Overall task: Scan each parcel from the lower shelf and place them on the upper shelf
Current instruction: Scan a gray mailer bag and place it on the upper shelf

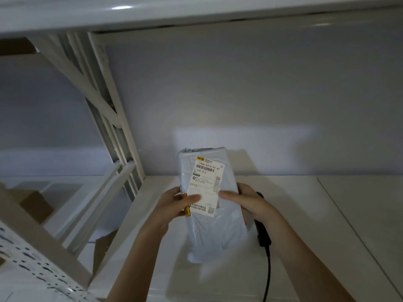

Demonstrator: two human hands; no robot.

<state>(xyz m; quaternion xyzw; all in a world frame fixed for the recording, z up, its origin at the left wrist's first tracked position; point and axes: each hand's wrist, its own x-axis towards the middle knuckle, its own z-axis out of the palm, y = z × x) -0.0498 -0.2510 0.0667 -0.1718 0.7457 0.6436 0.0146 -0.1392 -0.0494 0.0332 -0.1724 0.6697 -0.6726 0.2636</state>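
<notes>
A pale grey plastic parcel (214, 232) with a white shipping label (207, 182) and a barcode is held over the white shelf board (294, 205). My left hand (177, 202) grips its left edge, thumb lying across the label. My right hand (242, 200) grips its right edge, thumb on the label too. A black barcode scanner (262, 233) with a black cable (269, 273) shows behind my right wrist; whether that hand also holds it is hidden.
A white metal upright with diagonal braces (106, 118) stands at the left. Another shelf board (196, 12) runs overhead. Brown cardboard boxes (36, 204) sit in the left bay, and a perforated white post (32, 264) is at the lower left. The grey wall (261, 94) is behind.
</notes>
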